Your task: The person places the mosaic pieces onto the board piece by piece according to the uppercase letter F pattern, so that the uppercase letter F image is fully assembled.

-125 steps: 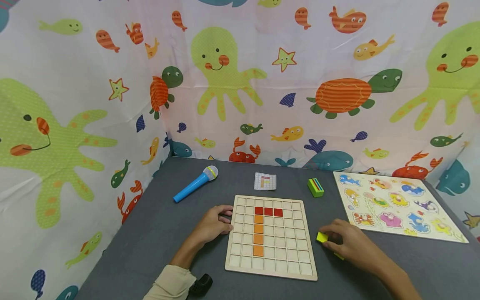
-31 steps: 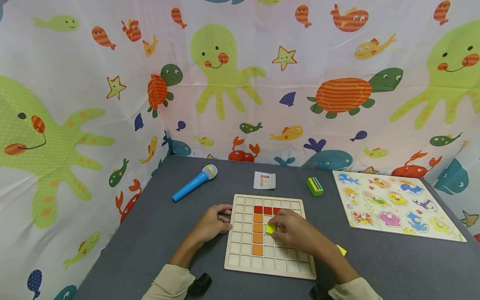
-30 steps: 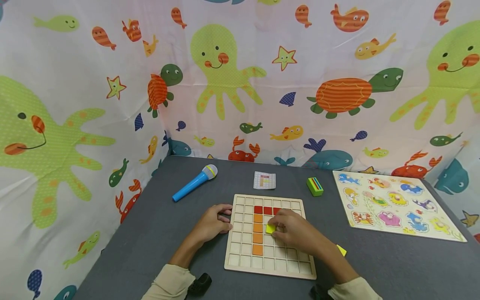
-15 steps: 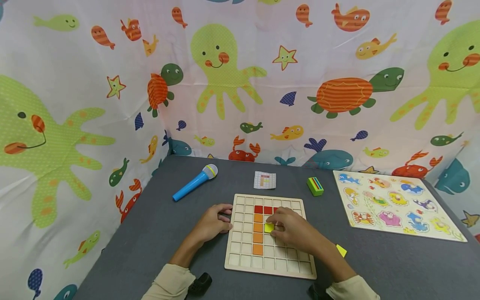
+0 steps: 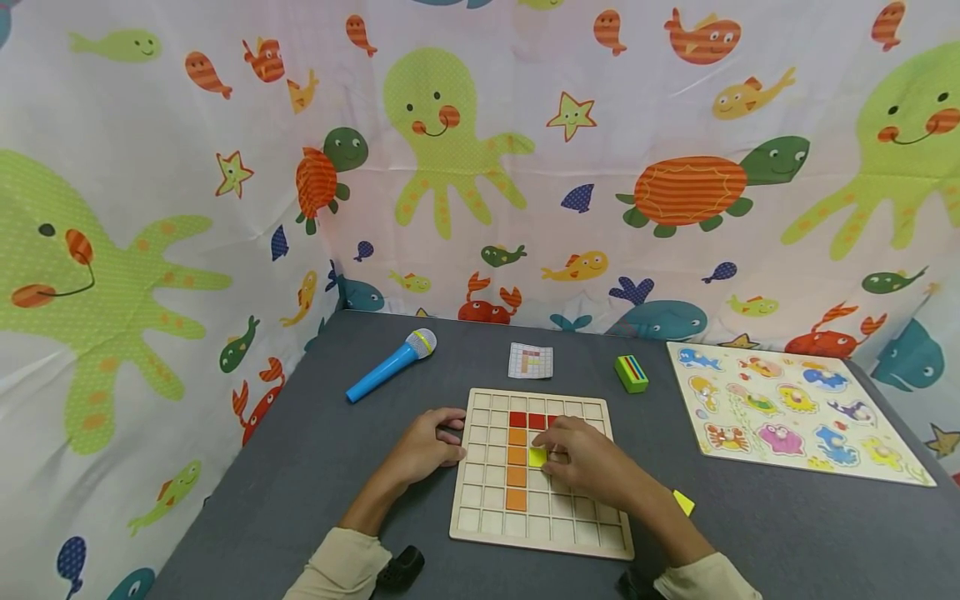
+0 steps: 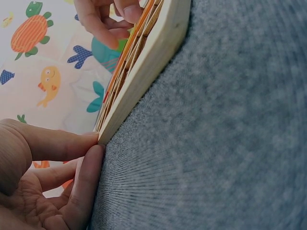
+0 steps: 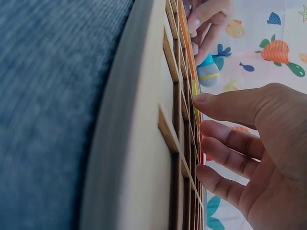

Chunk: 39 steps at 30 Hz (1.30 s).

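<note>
A wooden grid board (image 5: 468,523) lies on the dark table, holding a row of three red tiles (image 5: 517,420) and a column of several orange tiles (image 5: 517,477). A yellow tile (image 5: 537,457) sits flat in the cell right of the second orange tile. Over it, my right hand (image 5: 588,460) touches its right side with the thumb; in the right wrist view the thumb (image 7: 230,106) and fingers are spread apart, not wrapped round it. My left hand (image 5: 418,450) rests thumb and fingertips against the board's left edge, also visible in the left wrist view (image 6: 53,172).
Another yellow piece (image 5: 683,502) lies right of the board, partly behind my right forearm. Behind the board are a paper pattern card (image 5: 530,361), a green striped block (image 5: 631,374) and a blue toy microphone (image 5: 392,367). A sea-animal puzzle board (image 5: 795,417) lies at right.
My right hand has brought the yellow tile leftward from beside the board into the grid. Tilted in its fingers a second ago, the tile now lies flat. My left hand has stayed put.
</note>
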Available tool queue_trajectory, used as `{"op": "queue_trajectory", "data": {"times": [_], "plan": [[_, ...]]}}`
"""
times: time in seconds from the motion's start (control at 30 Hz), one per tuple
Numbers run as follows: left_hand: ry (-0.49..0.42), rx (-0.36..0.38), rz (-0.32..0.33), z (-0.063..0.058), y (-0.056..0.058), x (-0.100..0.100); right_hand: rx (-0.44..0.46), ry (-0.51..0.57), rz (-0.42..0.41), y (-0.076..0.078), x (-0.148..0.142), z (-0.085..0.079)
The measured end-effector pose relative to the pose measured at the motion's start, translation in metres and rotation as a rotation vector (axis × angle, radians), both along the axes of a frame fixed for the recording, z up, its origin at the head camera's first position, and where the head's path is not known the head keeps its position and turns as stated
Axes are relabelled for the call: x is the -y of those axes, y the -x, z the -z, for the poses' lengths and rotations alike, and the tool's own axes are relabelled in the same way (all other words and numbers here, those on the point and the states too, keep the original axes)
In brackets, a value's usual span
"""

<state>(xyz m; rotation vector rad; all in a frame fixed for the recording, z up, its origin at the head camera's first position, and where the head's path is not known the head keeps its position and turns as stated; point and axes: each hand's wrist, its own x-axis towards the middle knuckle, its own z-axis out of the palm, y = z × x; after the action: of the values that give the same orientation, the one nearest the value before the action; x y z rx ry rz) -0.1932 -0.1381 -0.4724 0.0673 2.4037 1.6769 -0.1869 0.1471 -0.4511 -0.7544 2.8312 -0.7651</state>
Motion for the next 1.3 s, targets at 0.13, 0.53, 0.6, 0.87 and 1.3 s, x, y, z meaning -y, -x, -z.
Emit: {"op": "queue_trajectory", "data": {"times": [0.13, 0.53, 0.6, 0.87, 1.3], "plan": [[0.005, -0.002, 0.0, 0.0, 0.0, 0.001, -0.023, -0.003, -0.013, -0.001, -0.003, 0.001], [0.004, 0.001, 0.002, 0.0, 0.001, 0.001, -0.075, 0.006, -0.041, -0.008, -0.021, -0.001], [0.007, 0.001, 0.001, 0.0, 0.0, 0.001, -0.083, 0.011, -0.047, -0.01, -0.027, -0.001], [-0.006, 0.006, -0.007, 0.0, 0.0, 0.0, -0.126, -0.042, -0.025, -0.018, -0.045, -0.007], [-0.007, 0.006, -0.005, 0.0, -0.001, 0.0, -0.133, -0.059, 0.052, -0.027, -0.071, -0.011]]}}
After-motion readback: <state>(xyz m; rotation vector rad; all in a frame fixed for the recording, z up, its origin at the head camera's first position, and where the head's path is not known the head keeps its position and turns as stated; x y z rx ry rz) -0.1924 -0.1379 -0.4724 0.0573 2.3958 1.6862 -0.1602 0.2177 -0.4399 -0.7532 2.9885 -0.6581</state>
